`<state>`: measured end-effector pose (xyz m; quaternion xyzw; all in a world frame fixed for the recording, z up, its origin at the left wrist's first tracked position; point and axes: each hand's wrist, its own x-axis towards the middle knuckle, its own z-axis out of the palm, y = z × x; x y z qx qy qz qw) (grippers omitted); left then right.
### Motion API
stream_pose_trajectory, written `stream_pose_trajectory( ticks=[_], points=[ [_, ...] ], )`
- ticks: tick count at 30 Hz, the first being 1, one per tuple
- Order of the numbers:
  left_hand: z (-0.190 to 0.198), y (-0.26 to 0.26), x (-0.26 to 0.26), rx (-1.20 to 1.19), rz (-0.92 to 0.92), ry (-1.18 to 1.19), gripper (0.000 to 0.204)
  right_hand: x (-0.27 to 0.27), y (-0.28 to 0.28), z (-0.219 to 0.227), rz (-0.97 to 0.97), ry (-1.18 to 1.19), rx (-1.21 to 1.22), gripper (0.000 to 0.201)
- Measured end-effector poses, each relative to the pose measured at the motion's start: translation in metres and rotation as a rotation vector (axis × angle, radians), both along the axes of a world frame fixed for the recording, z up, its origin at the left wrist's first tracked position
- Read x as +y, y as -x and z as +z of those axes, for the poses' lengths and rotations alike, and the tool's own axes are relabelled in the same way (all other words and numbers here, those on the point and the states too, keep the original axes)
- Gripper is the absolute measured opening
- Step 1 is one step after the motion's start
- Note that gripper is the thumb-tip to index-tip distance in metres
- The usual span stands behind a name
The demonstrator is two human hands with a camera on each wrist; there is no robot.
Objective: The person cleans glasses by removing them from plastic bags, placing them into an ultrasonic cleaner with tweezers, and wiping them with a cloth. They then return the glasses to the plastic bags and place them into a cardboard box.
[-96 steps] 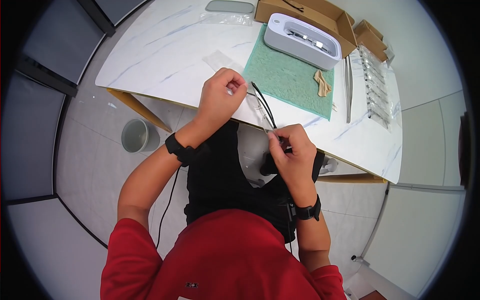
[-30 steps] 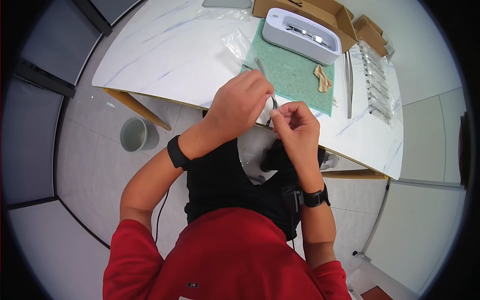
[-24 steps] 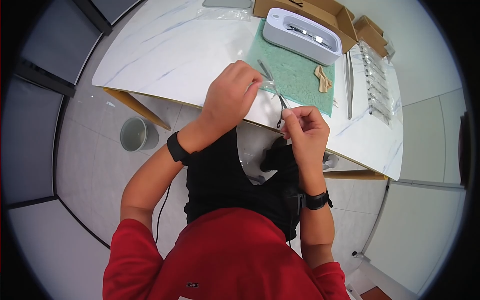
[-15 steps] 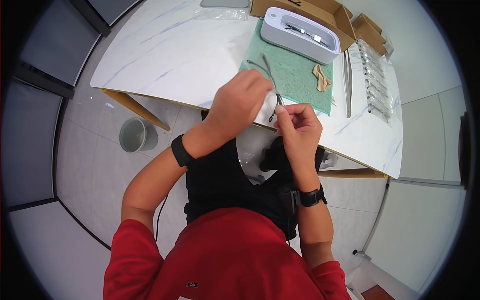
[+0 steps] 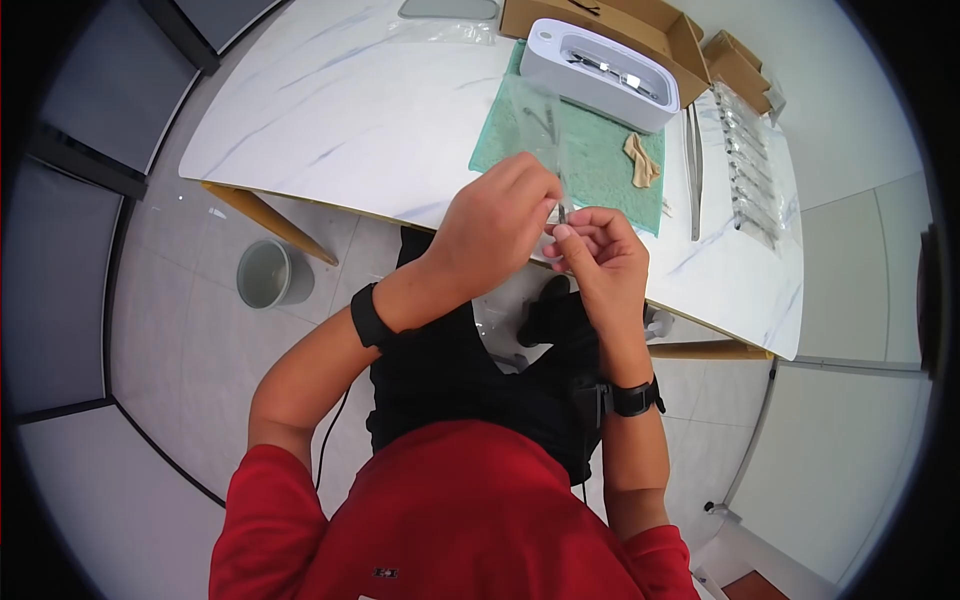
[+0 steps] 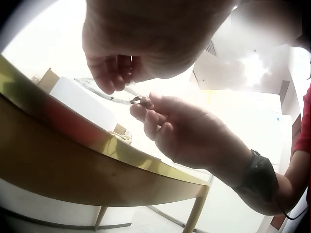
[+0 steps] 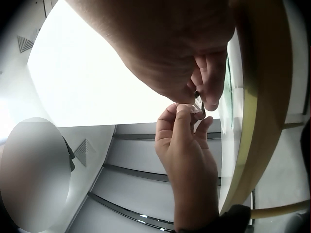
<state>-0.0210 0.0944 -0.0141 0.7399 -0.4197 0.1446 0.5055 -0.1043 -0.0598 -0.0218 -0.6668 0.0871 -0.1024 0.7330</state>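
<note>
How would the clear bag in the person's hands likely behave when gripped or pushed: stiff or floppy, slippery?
The clear bag is thin film standing up from the left hand, so probably light and floppy. It looks glossy, so likely slippery; both the left hand and the right hand pinch it near its lower end. A push would probably crumple it.

A white marble-patterned worktop (image 5: 330, 110) with a gold edge stood on slanted wooden legs (image 5: 262, 211) over pale grey floor tiles (image 5: 160, 330). A round grey bin (image 5: 268, 275) sat on the floor beneath it. Grey wall panels (image 5: 70, 90) ran along the left under bright, even light.
</note>
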Motion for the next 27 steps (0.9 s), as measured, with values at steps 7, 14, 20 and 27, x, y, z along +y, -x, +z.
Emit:
stream_pose_trajectory(
  ticks=[7,14,20,27],
  points=[
    [0.002,0.007,-0.007,-0.108,-0.119,-0.039,0.015,-0.01,-0.01,-0.008,-0.115,0.238,-0.172,0.026],
    [0.0,0.013,-0.015,-0.089,-0.16,-0.041,0.017,-0.016,-0.016,-0.019,-0.097,0.159,-0.226,0.024],
    [-0.003,0.012,-0.013,0.156,-0.212,0.032,0.02,-0.017,-0.016,-0.017,-0.188,0.155,-0.345,0.02],
    [-0.004,-0.008,-0.008,0.94,-0.302,0.435,0.048,-0.024,-0.002,-0.003,-0.184,0.442,-0.311,0.02]
  ],
)
